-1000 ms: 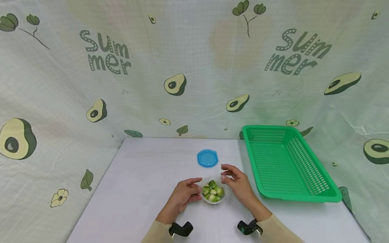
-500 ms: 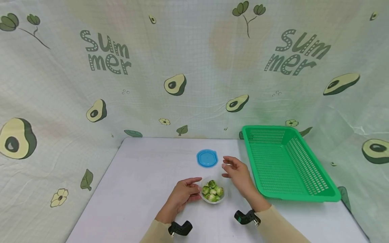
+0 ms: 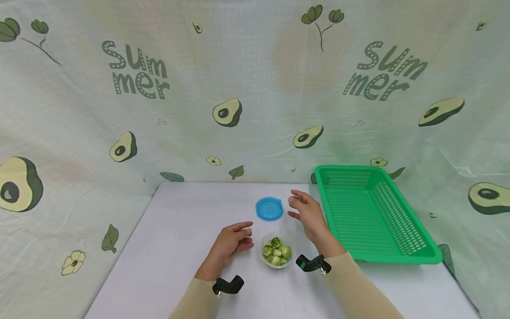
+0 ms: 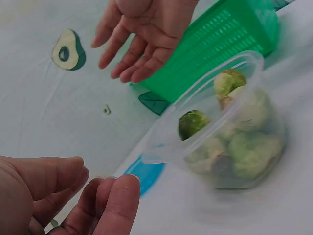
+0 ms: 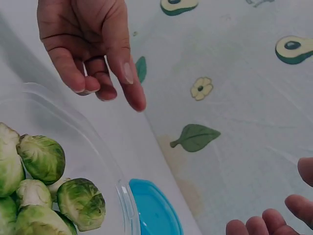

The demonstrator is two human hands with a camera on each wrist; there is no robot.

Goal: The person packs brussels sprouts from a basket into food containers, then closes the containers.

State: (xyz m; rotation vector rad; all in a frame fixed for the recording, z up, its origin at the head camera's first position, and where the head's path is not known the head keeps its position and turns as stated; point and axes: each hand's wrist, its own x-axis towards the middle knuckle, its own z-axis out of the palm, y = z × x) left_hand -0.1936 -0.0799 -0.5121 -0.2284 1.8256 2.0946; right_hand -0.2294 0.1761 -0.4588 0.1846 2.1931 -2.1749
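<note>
A clear round plastic container (image 3: 264, 262) stands on the white table with several Brussels sprouts (image 3: 276, 252) inside. To its left, my left hand (image 3: 232, 244) hovers apart from it, fingers relaxed and holding nothing. Farther back on the right, my right hand (image 3: 307, 212) is raised beside the blue lid (image 3: 269, 208), loosely bent and without anything in it. The lid lies flat on the table behind the container. From the left wrist view, the sprouts (image 4: 254, 147) show through the container's clear wall.
At the right of the table sits a large green plastic basket (image 3: 370, 212), its sides perforated. A cloth (image 3: 263, 88) printed with avocados hangs behind the table (image 3: 191, 212). Each wrist carries a black camera mount (image 3: 229, 285).
My right hand has left the container's rim and moved back beside the lid. The left hand has let go of the container's side and shifted left. Container and lid stay put.
</note>
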